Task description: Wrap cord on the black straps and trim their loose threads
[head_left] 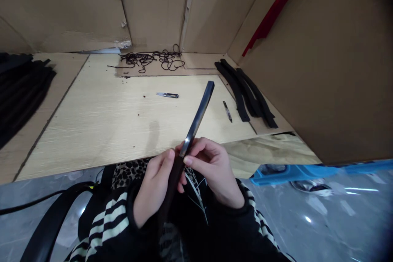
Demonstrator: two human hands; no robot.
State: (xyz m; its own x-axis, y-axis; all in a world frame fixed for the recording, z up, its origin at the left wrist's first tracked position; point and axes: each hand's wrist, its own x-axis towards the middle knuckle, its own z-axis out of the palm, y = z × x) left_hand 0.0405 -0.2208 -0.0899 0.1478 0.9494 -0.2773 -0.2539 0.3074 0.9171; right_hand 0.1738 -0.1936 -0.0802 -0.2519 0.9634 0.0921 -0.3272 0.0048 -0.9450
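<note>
Beyond hands (215, 170): snips (168, 95), cord tangle (144, 58), dark strips (237, 94)

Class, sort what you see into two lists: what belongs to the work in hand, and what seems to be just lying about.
In the work:
- metal bar
- dark fabric at its lower end, held by left hand and right hand
- perhaps the similar black strips

Apparently lying about:
- snips
- pointed tool
- tangled cord

The person's left hand (158, 180) and right hand (216, 168) grip a dark strip (174, 178) where it meets a tilted, shiny metal bar (198, 116); thread snips (172, 95) lie on the counter (101, 118) beyond.
</note>
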